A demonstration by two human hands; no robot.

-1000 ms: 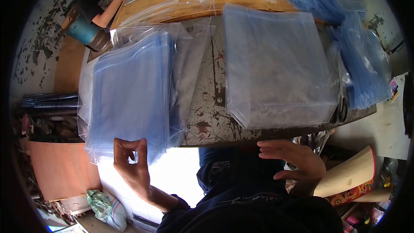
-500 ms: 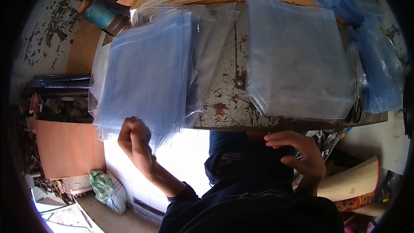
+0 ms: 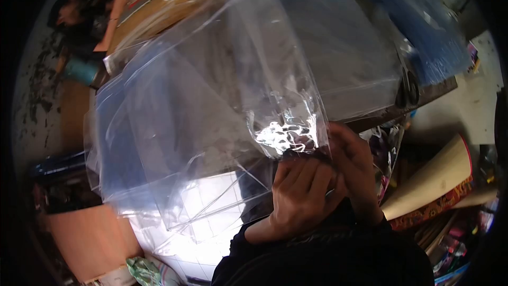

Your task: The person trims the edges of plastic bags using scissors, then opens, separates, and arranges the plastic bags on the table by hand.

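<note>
A large clear plastic bag point(image 3: 211, 90) stretches across the table from the left toward my body, its lower right corner crumpled and shining with glare. My left hand point(image 3: 301, 188) is closed on that near corner, knuckles up. Beside it, my right hand point(image 3: 353, 164) has its fingers curled at the bag's right edge; its fingertips are partly hidden. Under the bag on the left lies a stack of bluish plastic bags point(image 3: 119, 137). To the right, partly covered by the lifted bag, lies another stack of clear bags point(image 3: 344, 47).
Dark-handled scissors point(image 3: 408, 89) lie at the table's right front edge. Blue plastic point(image 3: 423, 37) is bunched at the far right. A rolled sheet point(image 3: 434, 180) stands below right. Another person's arm point(image 3: 114, 18) reaches in at the upper left, near a teal container point(image 3: 82, 70).
My left hand has moved right from the left stack, drawing a clear bag across. My right hand was open and apart; now it meets the left at the bag's edge. The view has tilted.
</note>
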